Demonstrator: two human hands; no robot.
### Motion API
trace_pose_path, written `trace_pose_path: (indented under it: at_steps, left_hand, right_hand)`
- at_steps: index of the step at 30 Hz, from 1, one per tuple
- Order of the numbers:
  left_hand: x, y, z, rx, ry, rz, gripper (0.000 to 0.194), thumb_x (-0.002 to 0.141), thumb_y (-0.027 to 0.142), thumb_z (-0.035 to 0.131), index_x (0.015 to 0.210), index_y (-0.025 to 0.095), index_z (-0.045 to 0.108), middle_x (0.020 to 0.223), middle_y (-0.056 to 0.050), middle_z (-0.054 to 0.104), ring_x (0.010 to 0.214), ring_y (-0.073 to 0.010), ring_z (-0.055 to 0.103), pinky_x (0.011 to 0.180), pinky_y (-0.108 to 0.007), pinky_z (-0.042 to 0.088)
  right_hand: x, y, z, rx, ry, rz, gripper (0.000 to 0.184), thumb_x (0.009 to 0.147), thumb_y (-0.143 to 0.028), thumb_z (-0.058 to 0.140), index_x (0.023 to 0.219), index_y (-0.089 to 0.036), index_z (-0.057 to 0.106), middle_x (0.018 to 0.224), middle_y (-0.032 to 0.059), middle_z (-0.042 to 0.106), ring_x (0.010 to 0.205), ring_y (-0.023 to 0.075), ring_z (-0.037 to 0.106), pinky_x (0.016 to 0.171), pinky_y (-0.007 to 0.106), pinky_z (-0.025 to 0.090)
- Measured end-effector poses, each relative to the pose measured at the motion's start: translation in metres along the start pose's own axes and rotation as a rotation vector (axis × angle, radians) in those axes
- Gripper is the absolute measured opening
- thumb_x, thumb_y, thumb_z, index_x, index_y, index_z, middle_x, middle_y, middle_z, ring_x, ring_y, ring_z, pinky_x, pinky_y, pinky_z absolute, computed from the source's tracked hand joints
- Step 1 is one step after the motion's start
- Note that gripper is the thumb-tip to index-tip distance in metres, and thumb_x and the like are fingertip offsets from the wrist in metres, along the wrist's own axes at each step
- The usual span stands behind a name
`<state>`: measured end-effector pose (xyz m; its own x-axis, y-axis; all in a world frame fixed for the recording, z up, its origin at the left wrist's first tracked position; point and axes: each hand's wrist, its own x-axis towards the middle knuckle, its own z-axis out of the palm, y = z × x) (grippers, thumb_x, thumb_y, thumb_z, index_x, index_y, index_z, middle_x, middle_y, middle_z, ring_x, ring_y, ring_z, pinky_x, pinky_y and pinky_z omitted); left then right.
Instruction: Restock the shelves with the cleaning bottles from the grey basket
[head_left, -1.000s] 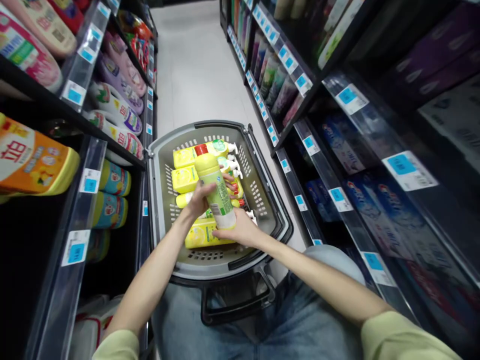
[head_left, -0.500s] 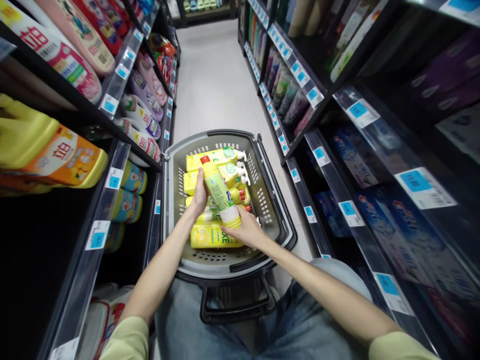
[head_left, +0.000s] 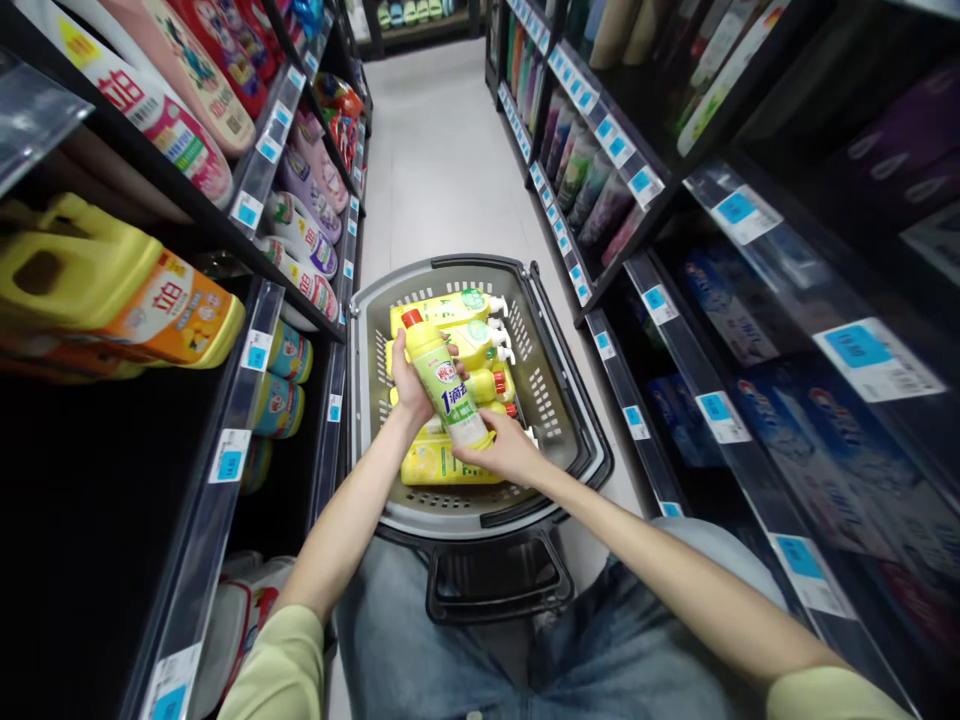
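Both hands hold a yellow cleaner bottle (head_left: 442, 385) with a red cap and a green-and-white label, tilted above the shopping basket (head_left: 367, 420). My left hand (head_left: 412, 385) wraps round its upper part near the cap, with fingertips showing on the far side. At the bottle's base, my right hand (head_left: 506, 448) grips with thumb and fingers. Beneath lie several yellow bottles in the basket, some with white pump tops, such as the pump bottle (head_left: 442, 310) at the far side, and others with red caps. The held bottle and hands partly hide them.
Shelves line both sides of the aisle floor (head_left: 427, 150). On the left stand yellow detergent jugs (head_left: 150, 290) and laundry bottles (head_left: 142, 100); on the right are toothpaste boxes (head_left: 817, 450). The basket's black handle (head_left: 499, 600) folds out toward my knees.
The bottle has been turned about its length, so its front label with large lettering now faces up. My left hand has wrapped further round it. The whole view has shifted slightly.
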<state>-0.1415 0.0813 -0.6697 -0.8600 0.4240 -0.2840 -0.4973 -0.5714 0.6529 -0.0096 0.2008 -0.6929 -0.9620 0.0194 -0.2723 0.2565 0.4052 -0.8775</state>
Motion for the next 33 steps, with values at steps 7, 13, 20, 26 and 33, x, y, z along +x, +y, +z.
trace_pose_path:
  at_steps: [7, 13, 20, 26, 33]
  left_hand:
    - [-0.003, 0.003, 0.007, 0.036, 0.02, 0.036, 0.056, 0.093, 0.069, 0.048, 0.088, 0.016, 0.066, 0.079, -0.009, 0.072, 0.079, -0.0232, 0.074, 0.067, -0.032, 0.062]
    - [-0.004, 0.012, 0.005, 0.074, 0.023, 0.055, 0.048, 0.093, 0.062, 0.049, 0.091, 0.017, 0.066, 0.079, -0.008, 0.072, 0.072, -0.0202, 0.073, 0.062, -0.029, 0.059]
    - [-0.006, 0.021, 0.005, 0.149, -0.021, 0.073, 0.043, 0.093, 0.06, 0.052, 0.091, 0.019, 0.065, 0.077, -0.005, 0.071, 0.065, -0.0176, 0.071, 0.057, -0.027, 0.057]
    - [-0.006, 0.022, 0.008, 0.152, -0.004, 0.1, 0.044, 0.093, 0.061, 0.053, 0.087, 0.019, 0.065, 0.075, -0.005, 0.069, 0.068, -0.0181, 0.071, 0.057, -0.027, 0.057]
    - [0.002, 0.016, 0.0, 0.144, 0.016, 0.117, 0.047, 0.091, 0.064, 0.056, 0.088, 0.018, 0.064, 0.074, -0.005, 0.07, 0.062, -0.0171, 0.07, 0.055, -0.027, 0.056]
  right_hand:
    - [-0.004, -0.003, 0.005, -0.395, 0.065, -0.046, 0.04, 0.079, -0.047, 0.076, 0.099, -0.018, 0.057, 0.097, 0.0109, 0.073, 0.092, 0.0302, 0.072, 0.074, 0.034, 0.047]
    - [-0.001, 0.001, 0.005, -0.376, -0.05, -0.131, 0.049, 0.081, -0.054, 0.077, 0.105, -0.016, 0.057, 0.105, 0.0133, 0.072, 0.101, 0.0326, 0.071, 0.081, 0.037, 0.05]
    - [-0.002, 0.007, 0.005, -0.28, -0.172, -0.254, 0.077, 0.074, -0.05, 0.086, 0.132, -0.015, 0.051, 0.125, 0.0161, 0.07, 0.112, 0.0365, 0.07, 0.088, 0.04, 0.052]
    - [0.0, 0.011, 0.005, -0.316, -0.177, -0.262, 0.079, 0.074, -0.051, 0.088, 0.132, -0.013, 0.05, 0.122, 0.0169, 0.07, 0.108, 0.0391, 0.071, 0.083, 0.042, 0.053]
    - [0.0, 0.01, 0.005, -0.318, -0.152, -0.247, 0.065, 0.076, -0.044, 0.083, 0.126, -0.016, 0.052, 0.118, 0.013, 0.072, 0.106, 0.0363, 0.072, 0.08, 0.038, 0.052]
